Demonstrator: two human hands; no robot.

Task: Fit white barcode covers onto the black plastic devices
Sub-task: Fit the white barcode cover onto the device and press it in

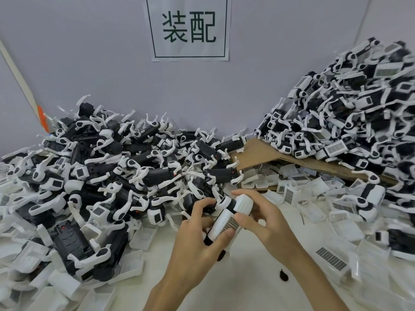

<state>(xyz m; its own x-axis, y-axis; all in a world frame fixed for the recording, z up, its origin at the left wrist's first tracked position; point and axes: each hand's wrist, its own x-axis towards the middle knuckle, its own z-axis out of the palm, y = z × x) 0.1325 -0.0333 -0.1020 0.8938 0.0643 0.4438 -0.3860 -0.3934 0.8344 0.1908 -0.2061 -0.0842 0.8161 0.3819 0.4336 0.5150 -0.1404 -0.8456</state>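
Black device (207, 240) with white cover (223, 226) sits gripped between curled left hand (195, 239) and right hand (267, 223).

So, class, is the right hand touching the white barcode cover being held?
Touching. The head view shows the thumb of the right hand lying on the white barcode cover, no gap.
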